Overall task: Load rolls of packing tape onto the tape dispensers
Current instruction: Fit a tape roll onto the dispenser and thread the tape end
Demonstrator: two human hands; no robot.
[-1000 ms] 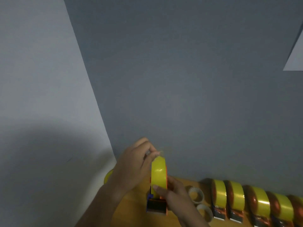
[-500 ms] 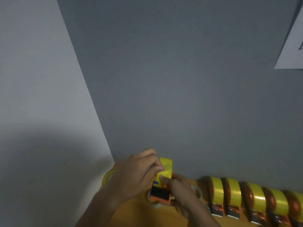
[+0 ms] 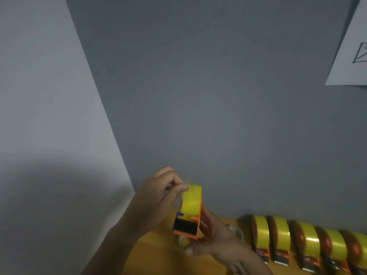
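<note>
So the orange dispenser (image 3: 187, 225) with the yellow tape roll (image 3: 191, 201) on it has swung again: a second ago it stood upright with the roll facing the camera, half a second ago it was tipped low and forward, and now it's back up at a tilt, held in the air just above the table between both hands. The left hand (image 3: 158, 197) has its thumb and fingers curled in a pinch right at the top edge of the roll, looks like it's got the loose end of the tape (hard to be sure, the film is thin and blurry there). The right hand (image 3: 214, 235) is wrapped around the dispenser's far side from below, fingers curled on the body. My read is the roll is already seated and what's left is pulling the end down through to the black front end. Meanwhile five loaded dispensers (image 3: 297, 239) sit lined up against the wall on the right, so most of the job looks done. Surface is a yellowish wooden table (image 3: 158, 255), with a couple of pale empty-looking cores (image 3: 236, 231) just behind the right hand. Room is a plain grey corner, with a sheet of paper (image 3: 351, 52) on the wall at upper right.
</note>
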